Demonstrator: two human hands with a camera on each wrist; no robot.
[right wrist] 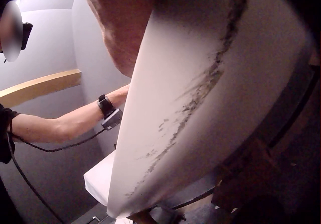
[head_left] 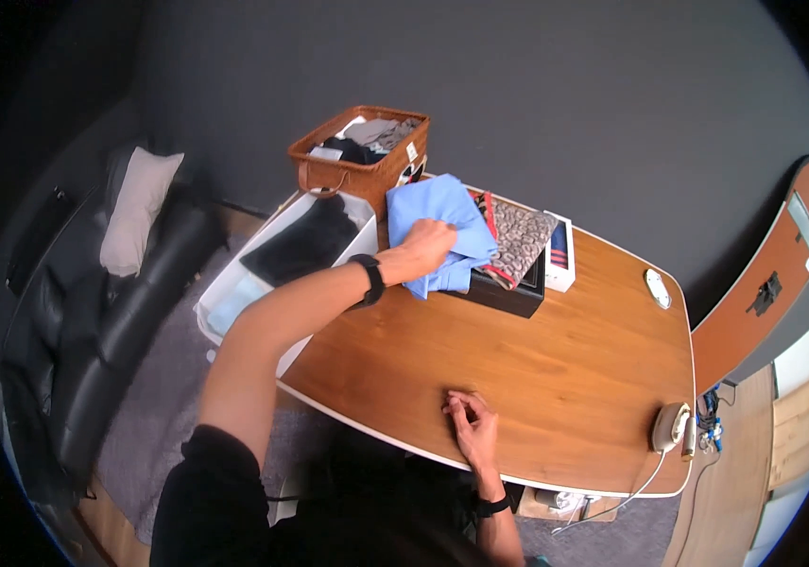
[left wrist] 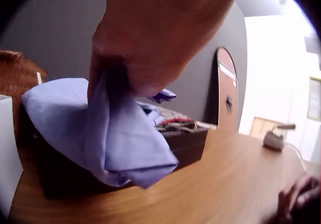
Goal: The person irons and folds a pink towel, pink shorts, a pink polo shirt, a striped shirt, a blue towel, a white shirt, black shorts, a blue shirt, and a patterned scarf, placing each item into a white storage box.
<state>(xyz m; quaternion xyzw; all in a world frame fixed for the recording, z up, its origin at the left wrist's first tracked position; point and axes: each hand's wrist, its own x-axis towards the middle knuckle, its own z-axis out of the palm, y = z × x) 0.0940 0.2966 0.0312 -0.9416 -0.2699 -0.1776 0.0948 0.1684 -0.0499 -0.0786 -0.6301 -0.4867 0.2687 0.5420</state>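
In the head view the left hand (head_left: 423, 248) grips a light blue cloth (head_left: 438, 203) that lies bunched over a black box (head_left: 508, 297). Seen from the left wrist, the hand (left wrist: 145, 43) has its fingers curled into the cloth (left wrist: 65, 113), and folds hang below it. Beside the blue cloth, a patterned cloth with a red edge (head_left: 521, 231) lies on the box. The right hand (head_left: 473, 430) rests at the table's near edge with loosely bent fingers, holding nothing visible.
A white bin (head_left: 363, 214) with dark and pale cloth stands left of the box, a wicker basket (head_left: 357, 174) of clothes behind it. A white box (head_left: 565, 270) holds dark cloth. A corded device (head_left: 667, 427) and a white object (head_left: 657, 289) lie on the table (head_left: 593, 378) at right.
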